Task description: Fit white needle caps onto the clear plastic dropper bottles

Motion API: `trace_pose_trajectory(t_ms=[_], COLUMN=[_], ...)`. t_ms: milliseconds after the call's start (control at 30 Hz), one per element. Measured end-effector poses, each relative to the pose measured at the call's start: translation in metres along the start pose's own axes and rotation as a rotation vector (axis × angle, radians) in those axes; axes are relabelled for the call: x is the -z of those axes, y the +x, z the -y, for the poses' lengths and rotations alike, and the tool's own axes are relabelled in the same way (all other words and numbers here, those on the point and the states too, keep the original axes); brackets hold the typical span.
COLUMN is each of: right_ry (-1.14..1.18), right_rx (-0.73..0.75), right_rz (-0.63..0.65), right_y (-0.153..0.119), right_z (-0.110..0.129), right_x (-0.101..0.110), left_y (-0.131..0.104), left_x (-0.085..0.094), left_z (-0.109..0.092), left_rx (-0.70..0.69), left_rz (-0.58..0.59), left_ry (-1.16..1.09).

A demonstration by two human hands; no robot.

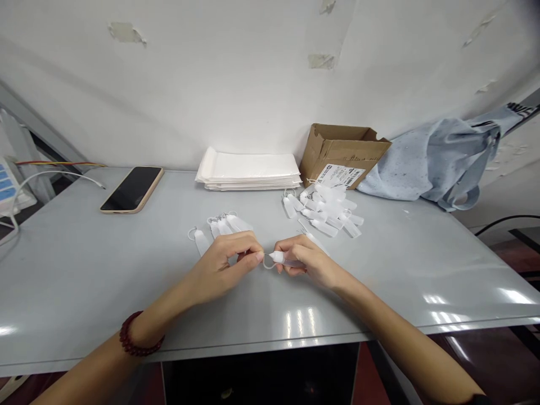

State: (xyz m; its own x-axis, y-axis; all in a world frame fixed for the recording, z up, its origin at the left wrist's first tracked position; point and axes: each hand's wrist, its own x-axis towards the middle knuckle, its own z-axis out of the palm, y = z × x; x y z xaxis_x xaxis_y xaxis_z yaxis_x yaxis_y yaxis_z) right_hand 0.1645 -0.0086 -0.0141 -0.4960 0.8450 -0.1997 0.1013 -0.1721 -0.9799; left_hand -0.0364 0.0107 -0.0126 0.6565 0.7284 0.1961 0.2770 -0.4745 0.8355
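Near the middle of the grey table (139, 281), my right hand (306, 257) is closed on a small white tag (277, 257) with a pointed tip. A thin loop (269, 264) hangs from that tip, and my left hand (236, 261) pinches its end between thumb and index finger. Just behind my left hand lie several white tags with loops (201, 242), partly covered by the fingers. A loose pile of similar white tags (329, 208) sits behind my right hand, and one more tag (316, 243) lies partly hidden beside it.
A phone (131, 190) lies at the left, near a white cable (76, 174). Against the wall are a stack of white envelopes (251, 169), an open cardboard box (341, 154) and a light blue cloth bag (426, 160). The table's front edge (261, 347) runs below my forearms.
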Motion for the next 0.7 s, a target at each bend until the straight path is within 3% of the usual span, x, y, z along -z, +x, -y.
trace_pose_trajectory(t_ms=[300, 500, 700], right_ry=[-0.009, -0.008, -0.029], right_rx=[-0.027, 0.01, 0.005], right_rz=[-0.014, -0.027, -0.026], right_y=[0.002, 0.001, 0.0], right_z=[0.002, 0.003, 0.003], right_x=[-0.003, -0.001, -0.002], left_y=[0.0, 0.002, 0.001], left_x=[-0.002, 0.007, 0.005], left_z=[0.004, -0.002, 0.0], left_rx=[0.002, 0.076, 0.07], left_rz=[0.005, -0.101, -0.084], left_ry=[0.05, 0.059, 0.033])
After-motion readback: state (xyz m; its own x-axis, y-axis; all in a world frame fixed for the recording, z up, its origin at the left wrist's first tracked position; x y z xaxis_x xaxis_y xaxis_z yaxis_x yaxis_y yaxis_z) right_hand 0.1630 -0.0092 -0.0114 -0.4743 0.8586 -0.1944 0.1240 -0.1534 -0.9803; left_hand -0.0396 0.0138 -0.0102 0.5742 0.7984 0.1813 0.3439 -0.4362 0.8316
